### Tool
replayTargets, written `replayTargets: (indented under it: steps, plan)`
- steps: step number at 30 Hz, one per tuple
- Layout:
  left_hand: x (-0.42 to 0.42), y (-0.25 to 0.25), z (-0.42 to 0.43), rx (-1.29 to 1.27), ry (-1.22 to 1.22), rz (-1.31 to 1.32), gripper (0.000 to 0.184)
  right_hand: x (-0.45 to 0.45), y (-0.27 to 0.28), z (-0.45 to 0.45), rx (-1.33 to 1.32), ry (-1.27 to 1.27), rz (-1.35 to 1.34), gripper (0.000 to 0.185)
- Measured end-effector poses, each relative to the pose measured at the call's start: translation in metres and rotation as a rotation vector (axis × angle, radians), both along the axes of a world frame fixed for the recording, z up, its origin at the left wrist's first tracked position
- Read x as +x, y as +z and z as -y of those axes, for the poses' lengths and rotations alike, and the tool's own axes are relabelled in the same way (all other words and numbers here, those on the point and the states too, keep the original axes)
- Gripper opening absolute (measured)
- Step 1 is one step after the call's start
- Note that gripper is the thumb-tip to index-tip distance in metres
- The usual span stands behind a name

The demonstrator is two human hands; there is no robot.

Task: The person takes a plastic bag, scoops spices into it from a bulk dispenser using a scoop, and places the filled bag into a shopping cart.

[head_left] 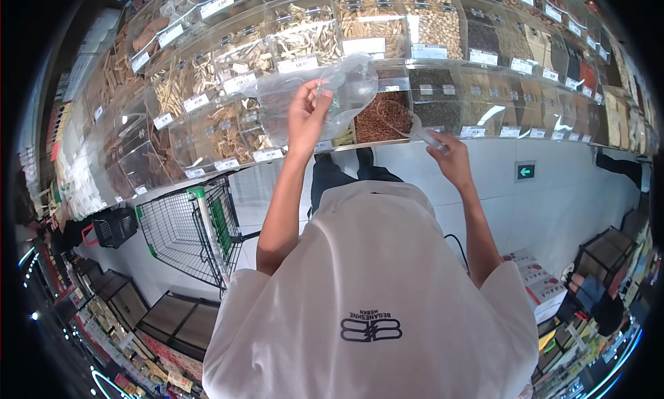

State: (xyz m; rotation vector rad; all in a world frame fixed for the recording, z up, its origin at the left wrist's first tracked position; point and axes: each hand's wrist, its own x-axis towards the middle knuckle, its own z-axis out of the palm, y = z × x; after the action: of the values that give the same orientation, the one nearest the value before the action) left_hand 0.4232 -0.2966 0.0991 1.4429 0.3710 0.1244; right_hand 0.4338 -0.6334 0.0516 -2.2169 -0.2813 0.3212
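My left hand point(309, 116) is closed, pinching a clear plastic bag point(354, 87) that hangs open over the front row of bins. My right hand point(453, 162) grips the handle of a clear plastic scoop point(419, 130). The scoop's bowl reaches into a bin of small reddish-brown dried pieces point(377, 125), too small to name surely. Just right of that bin is one with dark dried goods point(436, 112). The bag partly covers the bins behind it.
Clear bins of dried goods with price labels point(297, 65) rise in tiers ahead. A wire shopping cart point(190, 226) stands on the floor to the left, near a black basket point(114, 226). Boxes point(536, 281) are behind on the right, near another person point(598, 302).
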Motion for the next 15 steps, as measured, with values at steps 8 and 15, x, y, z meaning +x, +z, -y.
replayTargets:
  steps: [8,15]
  plan:
    - [0.002,-0.006,0.007,-0.042,0.020,0.080,0.028,0.045,0.091,-0.018,-0.083,0.132,0.127,0.041]
    - [0.001,0.005,0.013,-0.070,0.052,0.109,0.031,0.068,0.103,-0.150,-0.502,0.500,0.522,0.040]
